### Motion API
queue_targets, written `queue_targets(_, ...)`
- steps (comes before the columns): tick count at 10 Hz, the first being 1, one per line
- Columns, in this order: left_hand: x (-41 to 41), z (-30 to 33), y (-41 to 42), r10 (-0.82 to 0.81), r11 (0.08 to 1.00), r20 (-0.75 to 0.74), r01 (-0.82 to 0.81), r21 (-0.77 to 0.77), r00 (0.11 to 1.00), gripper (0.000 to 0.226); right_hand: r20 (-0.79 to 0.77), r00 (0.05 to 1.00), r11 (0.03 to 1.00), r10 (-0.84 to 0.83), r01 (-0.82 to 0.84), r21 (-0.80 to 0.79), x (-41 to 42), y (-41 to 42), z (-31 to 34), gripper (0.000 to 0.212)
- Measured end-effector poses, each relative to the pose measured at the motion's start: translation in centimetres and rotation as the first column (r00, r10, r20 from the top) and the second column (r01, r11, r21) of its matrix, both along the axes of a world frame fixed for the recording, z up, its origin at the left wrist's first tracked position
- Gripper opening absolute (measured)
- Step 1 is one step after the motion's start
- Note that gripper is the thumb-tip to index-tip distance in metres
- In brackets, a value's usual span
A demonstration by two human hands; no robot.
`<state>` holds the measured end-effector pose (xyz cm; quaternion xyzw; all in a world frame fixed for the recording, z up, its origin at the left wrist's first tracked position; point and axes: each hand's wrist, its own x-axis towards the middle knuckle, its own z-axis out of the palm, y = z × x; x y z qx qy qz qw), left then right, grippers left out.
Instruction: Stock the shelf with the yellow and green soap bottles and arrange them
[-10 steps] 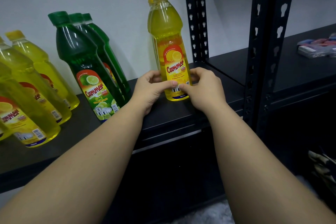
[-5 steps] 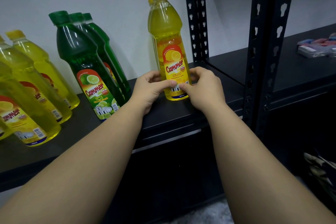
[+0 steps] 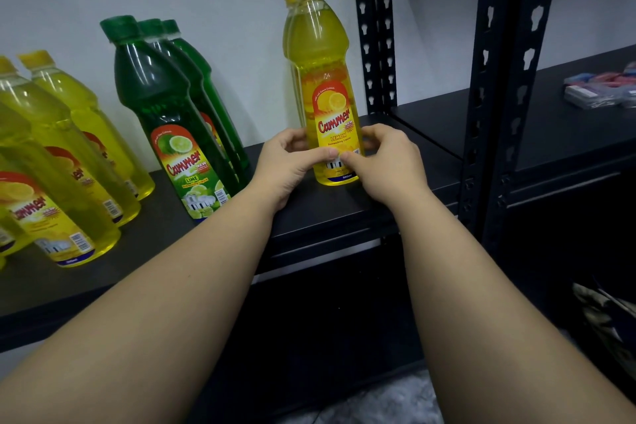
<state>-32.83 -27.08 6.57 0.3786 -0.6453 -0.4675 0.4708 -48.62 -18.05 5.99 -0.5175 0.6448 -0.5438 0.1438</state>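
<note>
Grip is two-handed: left hand (image 3: 287, 165) and right hand (image 3: 389, 162) both curl round the lower label of the front lemon bottle (image 3: 325, 79), thumbs meeting across its front, fingers wrapped to either side. Bottle stands upright on the black shelf (image 3: 344, 213), near its right end, w/ a second yellow bottle (image 3: 288, 31) directly behind it, mostly hidden. Just left, a row of three green lime bottles (image 3: 165, 107) runs front to back. Further left, well apart from the grip, a group of yellow bottles (image 3: 58, 155) at the frame edge. Black slotted uprights (image 3: 375, 27) rise right of the held bottle. Beyond them, on the next shelf section, small packets (image 3: 602, 89), too blurred to identify.
</note>
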Motion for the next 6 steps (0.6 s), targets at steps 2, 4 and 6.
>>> queue_targets(2, 0.2, -0.1, 0.3, 0.057, 0.998, 0.067, -0.056, -0.017, 0.996, 0.061, 0.019, 1.0, 1.0, -0.011, 0.01, 0.012, 0.1, 0.9, 0.2, 0.047)
queue_targets(4, 1.1, -0.1, 2.6, 0.159, 0.982, 0.246, -0.127, -0.141, 0.956, 0.056, 0.008, 0.999, 0.999, -0.049, 0.049, -0.008, 1.0, 2.5, 0.2, 0.041)
queue_targets(6, 3.6, -0.6, 5.1, 0.186, 0.966, 0.38, -0.099, -0.238, 0.906, 0.048, -0.062, 0.996, 0.998, -0.063, 0.064, 0.009, 3.0, 3.7, -0.8, 0.04)
